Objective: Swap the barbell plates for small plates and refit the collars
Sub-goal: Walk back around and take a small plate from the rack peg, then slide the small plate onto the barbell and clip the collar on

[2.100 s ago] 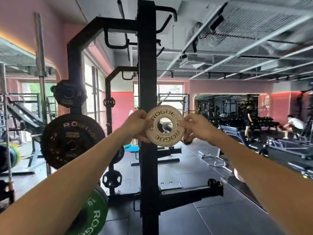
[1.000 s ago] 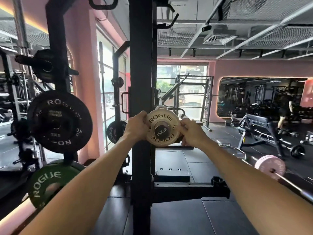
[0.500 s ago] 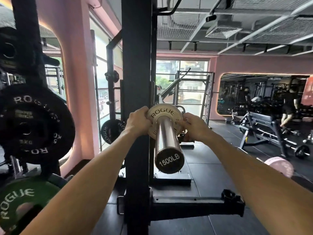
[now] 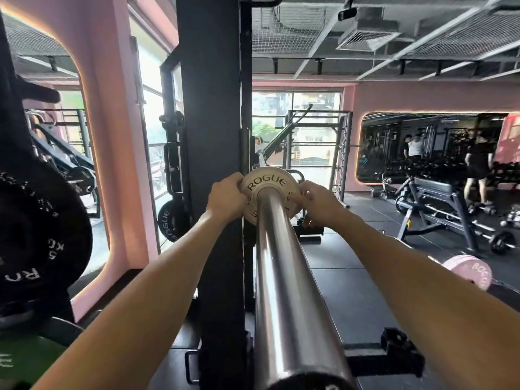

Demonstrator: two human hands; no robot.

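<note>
A small cream ROGUE plate sits far along the steel barbell sleeve, which runs from the bottom of the view straight away from me. My left hand grips the plate's left rim. My right hand grips its right rim, fingers curled over the edge. The sleeve passes through the plate's hole and hides its lower middle. No collar is in sight.
The black rack upright stands just left of the sleeve. Black ROGUE plates and a green one hang on pegs at left. A pink plate on another bar lies at right, beyond it a bench and people.
Both hands have pushed the small plate from the sleeve's tip far inward along it. I have stepped closer, so the sleeve's end now reaches the bottom of the view.
</note>
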